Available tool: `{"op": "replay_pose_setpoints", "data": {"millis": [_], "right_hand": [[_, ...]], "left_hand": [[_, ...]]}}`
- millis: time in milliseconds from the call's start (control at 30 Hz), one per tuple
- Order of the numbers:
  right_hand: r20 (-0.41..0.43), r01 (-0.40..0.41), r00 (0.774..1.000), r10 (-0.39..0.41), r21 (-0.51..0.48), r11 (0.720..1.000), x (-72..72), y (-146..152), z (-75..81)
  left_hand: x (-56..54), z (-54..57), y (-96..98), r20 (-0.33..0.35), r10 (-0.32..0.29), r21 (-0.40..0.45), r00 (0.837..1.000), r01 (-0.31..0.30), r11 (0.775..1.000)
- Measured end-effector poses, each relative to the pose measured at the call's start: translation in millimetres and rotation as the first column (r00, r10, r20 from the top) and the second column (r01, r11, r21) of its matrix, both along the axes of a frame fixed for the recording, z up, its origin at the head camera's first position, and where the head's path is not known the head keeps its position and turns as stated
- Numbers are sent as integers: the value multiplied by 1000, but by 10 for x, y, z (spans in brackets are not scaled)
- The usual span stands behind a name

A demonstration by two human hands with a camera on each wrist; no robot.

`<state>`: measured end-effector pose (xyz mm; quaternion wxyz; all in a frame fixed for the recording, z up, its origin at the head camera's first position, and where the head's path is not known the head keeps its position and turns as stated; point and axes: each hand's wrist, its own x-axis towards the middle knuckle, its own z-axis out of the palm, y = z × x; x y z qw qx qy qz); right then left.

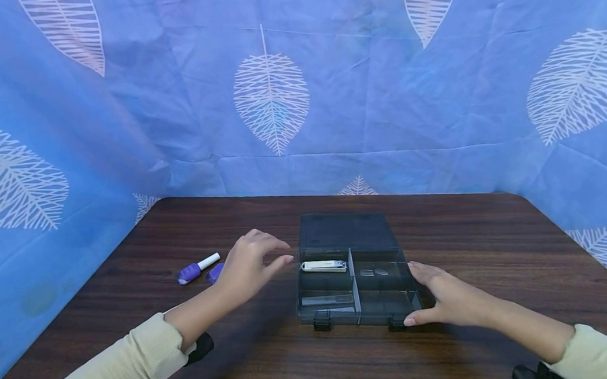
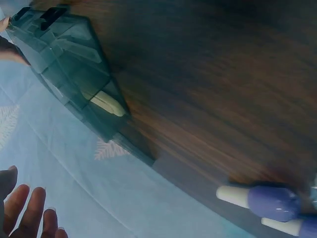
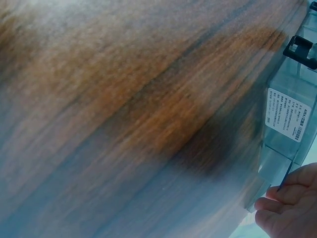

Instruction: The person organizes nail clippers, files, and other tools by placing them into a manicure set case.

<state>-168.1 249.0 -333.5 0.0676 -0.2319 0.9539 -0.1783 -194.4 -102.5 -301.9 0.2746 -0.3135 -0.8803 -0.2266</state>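
Observation:
A dark translucent compartment box lies with its lid folded back. In its far left compartment is a nail clipper; flat clear pieces lie in the right side. My right hand grips the box's right side, thumb at the front corner and fingers along the side wall. Just left of the box my left hand hovers with fingers extended and nothing between them. Behind it are a purple nail polish bottle with a white cap and a second purple bottle, partly hidden by the hand.
All of this rests on a dark wooden table. Blue cloth with white leaf prints hangs around its back and sides. Black latches stick out at the box's front, and a white label shows on its wall in the right wrist view.

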Motion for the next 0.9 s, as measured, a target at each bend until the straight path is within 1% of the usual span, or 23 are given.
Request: {"op": "replay_pose_setpoints", "data": {"millis": [233,333,667,900], "right_hand": [[11,5,1000,-5,-3,1000,-3,-2,11],[10,5,1000,-5,-3,1000,-1,-1,13],[12,3,1000,-3,-5,1000,6,5,5],[6,6,1000,-6,-9,1000,16,-4,11]], "left_hand": [[62,-50,-218,61,48,40,997,-50,998],[81,-82,-320,76,67,59,995,-72,996],[146,-168,-619,91,148,88,985,-156,984],[182,-242,-826,64,195,94,979,-200,975]]}}
